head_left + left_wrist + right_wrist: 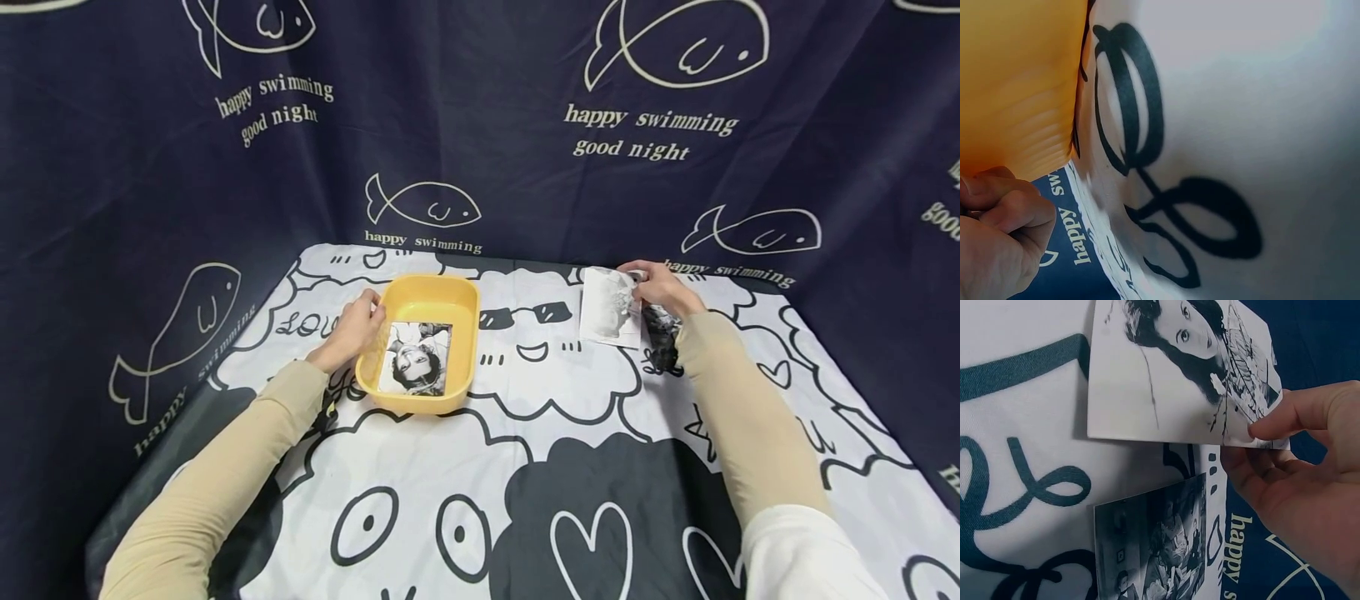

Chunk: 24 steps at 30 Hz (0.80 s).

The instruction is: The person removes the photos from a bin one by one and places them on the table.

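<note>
Navy fish-print fabric point(480, 100) rises behind and beside the cartoon-patterned worktop point(427, 467). At ten o'clock from its middle, the left hand point(357, 329) grips a yellow tub point(418, 405) bearing one photo point(416, 360); at one, the right hand point(662, 287) pinches a pale print point(604, 310); at two, a sleeve point(757, 417) partly hides a darker photo point(662, 342).

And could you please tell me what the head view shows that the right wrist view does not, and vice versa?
Only the head view shows the tub, the photo lying in it and the left hand gripping its side.

Only the right wrist view shows clearly what is printed on the pale photo and the dark photo; in the head view the first looks washed out and the second is partly hidden.

Both show these two photos, the right hand holding the pale one, the cloth and the curtain.
</note>
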Tool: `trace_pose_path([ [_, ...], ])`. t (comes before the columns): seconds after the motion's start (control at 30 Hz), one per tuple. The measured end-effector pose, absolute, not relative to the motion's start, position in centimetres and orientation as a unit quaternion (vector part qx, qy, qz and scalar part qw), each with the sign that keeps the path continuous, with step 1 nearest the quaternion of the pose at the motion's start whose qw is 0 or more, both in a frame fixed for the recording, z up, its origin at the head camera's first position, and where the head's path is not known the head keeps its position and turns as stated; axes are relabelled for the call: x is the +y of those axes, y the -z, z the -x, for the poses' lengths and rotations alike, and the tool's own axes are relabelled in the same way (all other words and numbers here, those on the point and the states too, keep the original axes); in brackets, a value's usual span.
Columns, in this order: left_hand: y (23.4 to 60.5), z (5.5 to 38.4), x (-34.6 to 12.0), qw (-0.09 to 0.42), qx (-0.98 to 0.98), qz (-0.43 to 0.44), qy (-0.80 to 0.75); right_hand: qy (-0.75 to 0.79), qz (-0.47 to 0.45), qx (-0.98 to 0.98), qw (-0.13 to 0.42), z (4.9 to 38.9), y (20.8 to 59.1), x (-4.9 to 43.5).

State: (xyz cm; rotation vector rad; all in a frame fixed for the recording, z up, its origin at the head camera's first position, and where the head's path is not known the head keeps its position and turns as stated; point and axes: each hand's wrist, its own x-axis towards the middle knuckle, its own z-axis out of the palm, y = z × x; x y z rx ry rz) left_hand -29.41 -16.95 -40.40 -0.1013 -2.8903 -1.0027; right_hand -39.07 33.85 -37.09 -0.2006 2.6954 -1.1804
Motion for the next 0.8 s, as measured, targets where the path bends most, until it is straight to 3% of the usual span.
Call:
trace_pose_path([
  [0.8,40.4,29.4,-17.0,0.043,-0.944,0.033,0.327,0.291,0.067,0.954,0.013,40.3,40.4,32.2],
])
